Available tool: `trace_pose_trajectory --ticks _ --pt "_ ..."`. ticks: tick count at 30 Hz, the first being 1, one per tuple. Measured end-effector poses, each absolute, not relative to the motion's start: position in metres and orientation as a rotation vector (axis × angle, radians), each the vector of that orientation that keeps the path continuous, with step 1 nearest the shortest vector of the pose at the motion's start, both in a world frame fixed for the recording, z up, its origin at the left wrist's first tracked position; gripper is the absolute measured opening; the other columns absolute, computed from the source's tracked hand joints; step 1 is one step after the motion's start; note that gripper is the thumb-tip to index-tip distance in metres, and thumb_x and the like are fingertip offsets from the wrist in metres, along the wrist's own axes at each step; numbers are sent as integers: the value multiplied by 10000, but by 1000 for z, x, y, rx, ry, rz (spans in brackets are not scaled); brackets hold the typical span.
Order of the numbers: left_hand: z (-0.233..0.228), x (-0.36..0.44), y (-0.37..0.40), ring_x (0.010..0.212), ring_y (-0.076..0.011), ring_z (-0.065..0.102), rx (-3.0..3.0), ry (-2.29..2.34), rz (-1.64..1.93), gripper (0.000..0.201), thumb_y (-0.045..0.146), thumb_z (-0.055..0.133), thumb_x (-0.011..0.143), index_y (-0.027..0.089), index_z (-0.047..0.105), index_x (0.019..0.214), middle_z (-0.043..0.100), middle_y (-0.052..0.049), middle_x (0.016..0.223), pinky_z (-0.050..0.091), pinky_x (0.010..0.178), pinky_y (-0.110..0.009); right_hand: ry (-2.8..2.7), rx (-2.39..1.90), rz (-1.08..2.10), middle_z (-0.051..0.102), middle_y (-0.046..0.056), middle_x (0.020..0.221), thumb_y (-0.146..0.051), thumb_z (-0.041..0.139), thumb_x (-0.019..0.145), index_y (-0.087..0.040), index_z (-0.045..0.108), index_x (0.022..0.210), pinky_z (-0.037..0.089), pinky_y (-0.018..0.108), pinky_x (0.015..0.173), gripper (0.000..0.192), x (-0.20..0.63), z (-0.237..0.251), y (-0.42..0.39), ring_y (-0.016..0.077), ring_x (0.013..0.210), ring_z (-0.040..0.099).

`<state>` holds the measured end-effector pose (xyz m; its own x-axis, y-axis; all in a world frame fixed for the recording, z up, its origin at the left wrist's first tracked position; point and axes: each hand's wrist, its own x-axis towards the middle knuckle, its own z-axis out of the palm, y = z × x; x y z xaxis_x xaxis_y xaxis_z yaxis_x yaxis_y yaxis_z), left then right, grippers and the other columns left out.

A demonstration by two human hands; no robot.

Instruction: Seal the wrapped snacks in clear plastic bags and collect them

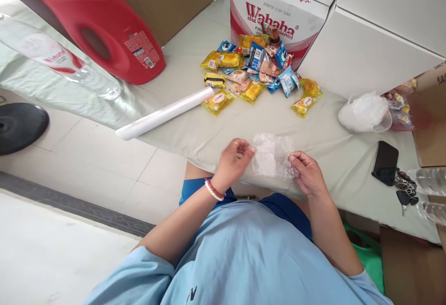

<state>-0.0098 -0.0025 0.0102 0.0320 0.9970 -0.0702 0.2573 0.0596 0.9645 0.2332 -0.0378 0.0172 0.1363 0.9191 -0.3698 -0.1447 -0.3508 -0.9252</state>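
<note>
A small clear plastic bag (268,156) is spread out at the front edge of the cloth-covered table. My right hand (308,170) pinches its crumpled right end between thumb and fingers. At the bag's left edge is my left hand (237,158), slightly blurred, its fingers loosely bent and apart from the thumb. Its fingertips come up to the plastic, and I see no firm grip there. Beyond the hands lies a heap of small wrapped snacks (256,61) in yellow, blue and clear packets. Two yellow packets (306,100) lie right of the heap.
A white roll (165,113) lies left of the snacks. Further left are a red jug (114,40) and a clear water bottle (62,58). White cartons (278,12) stand behind. On the right are a white plastic bundle (364,112), a black case (385,162) and keys (406,191).
</note>
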Motion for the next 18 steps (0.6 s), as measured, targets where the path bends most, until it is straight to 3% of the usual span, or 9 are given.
trace_pose_trajectory --ticks 3,4,7,9,15,18 --pt "7 18 -4 1081 -257 629 1528 1442 882 529 458 821 783 177 636 1192 633 -120 1206 517 978 -418 -829 -1402 1475 505 -56 622 -488 898 728 -205 698 807 260 218 473 355 226 20 -42 68 514 337" --pt "5 26 -1 1128 -272 614 1559 1464 866 498 418 825 782 178 650 1182 630 -123 1217 493 1031 -441 -841 -1398 1493 515 -51 624 -485 899 730 -203 702 806 263 215 472 352 225 21 -43 70 517 347" --pt "4 37 14 1095 -253 602 1580 1418 911 121 283 729 857 211 696 948 677 -69 1040 452 1072 -441 -813 -1396 1504 539 -45 641 -462 918 709 -205 707 810 274 204 459 347 230 23 -46 65 512 351" --pt "5 33 24 1003 -216 608 1470 1285 1019 65 261 683 876 217 664 832 675 -32 924 475 1007 -394 -724 -1376 1478 536 -51 657 -439 932 687 -213 700 818 297 191 456 349 238 23 -47 57 508 348" --pt "14 -8 38 779 -126 621 757 935 1237 306 386 781 774 223 529 832 598 42 797 524 780 -273 -576 -1372 1363 539 -47 694 -407 939 663 -219 677 810 321 176 456 355 262 20 -51 51 520 342" --pt "14 -24 42 579 -80 494 688 1049 1276 369 414 809 755 226 495 807 507 76 688 446 576 -207 -646 -1465 1294 525 -43 689 -460 919 675 -213 678 810 300 197 456 371 274 18 -48 60 523 332"
